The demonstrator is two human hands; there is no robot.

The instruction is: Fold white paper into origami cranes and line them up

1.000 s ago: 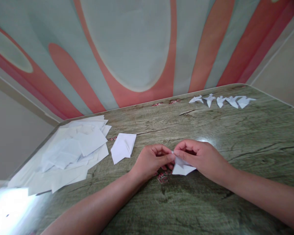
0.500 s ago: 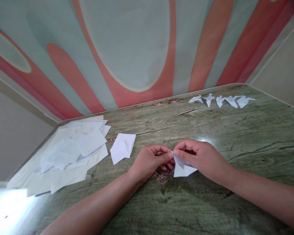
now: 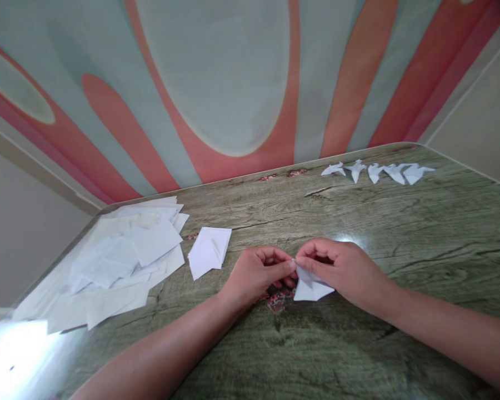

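Both my hands pinch a folded piece of white paper [image 3: 311, 286] over the middle of the table. My left hand [image 3: 263, 273] grips its upper left tip between thumb and forefinger, the other fingers curled beneath. Close beside it, my right hand [image 3: 340, 269] has thumb and forefinger closed on the top edge. The lower part of the paper flares out below my fingers, and the pinched tip is mostly hidden. Left of my left hand lie folded white papers [image 3: 208, 253], flat on the table.
A wide heap of loose white paper sheets [image 3: 120, 261] spreads over the table's left side. Several folded paper birds [image 3: 374, 173] stand in a row near the back right edge. The wood-grain table [image 3: 441, 233] meets a patterned wall [image 3: 216, 72] behind.
Both hands stay almost in place, still pinching the paper. The paper's lower edge has shifted very slightly to the left.
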